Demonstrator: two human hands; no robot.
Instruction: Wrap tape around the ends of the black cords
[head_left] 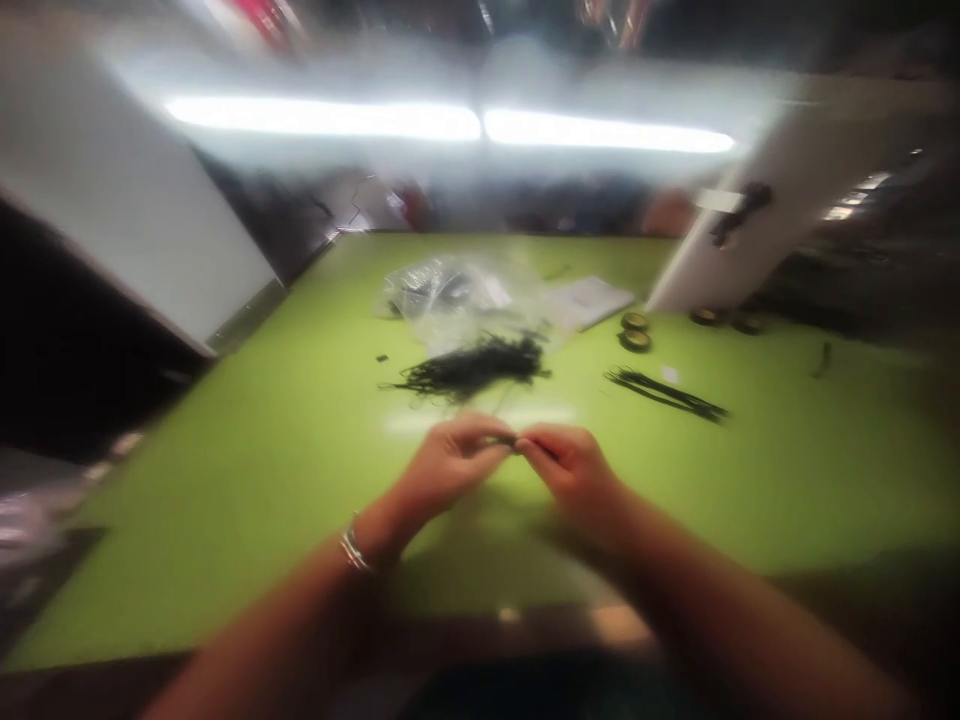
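Note:
My left hand (457,458) and my right hand (564,462) meet fingertip to fingertip above the green table (300,480). Both are closed in a pinch on a small dark piece (507,441), too blurred to name. A bracelet circles my left wrist. Just beyond my hands lies a loose heap of thin black wires or cords (480,368). To the right rests a neat bundle of black strands (667,394).
Behind the heap is a clear plastic bag (442,290) with dark contents, beside a white packet (592,300). Two black tape rolls (634,340) sit right of it, near a white post (750,220). A white panel (165,200) borders the table's left. Lit tubes (322,117) hang overhead.

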